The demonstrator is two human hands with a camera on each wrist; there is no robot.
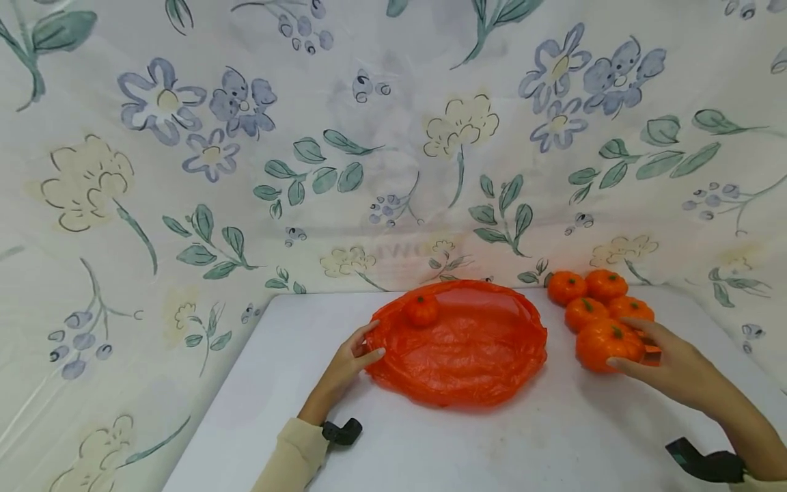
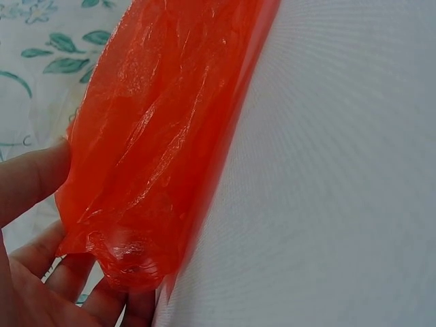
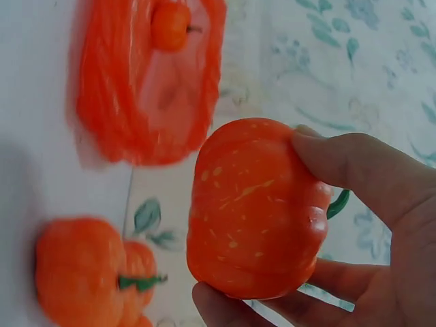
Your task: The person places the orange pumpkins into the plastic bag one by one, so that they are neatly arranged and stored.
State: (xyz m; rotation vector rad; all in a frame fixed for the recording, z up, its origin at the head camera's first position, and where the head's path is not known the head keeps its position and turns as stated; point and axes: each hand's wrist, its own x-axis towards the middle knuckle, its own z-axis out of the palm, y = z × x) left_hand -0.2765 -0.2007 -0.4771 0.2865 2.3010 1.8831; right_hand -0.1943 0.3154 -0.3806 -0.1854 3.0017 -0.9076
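My left hand [image 1: 346, 365] holds the left edge of an open red plastic bag [image 1: 467, 365] lying on the table. In the left wrist view the thumb is at the bag's edge, with the other fingers curled behind the film. One small orange pumpkin [image 1: 422, 311] sits inside the bag, near its back left. To the bag's right, my right hand [image 1: 679, 365] grips another orange pumpkin [image 3: 255, 208] between thumb and fingers. Its skin is speckled yellow, and a green stem [image 3: 338, 204] points away from the bag in the right wrist view.
Several more small pumpkins [image 1: 566, 288] with stems cluster at the table's back right, just behind the right hand. The white table [image 1: 295, 342] ends at a flowered cloth [image 1: 399, 171] hanging behind and at the sides.
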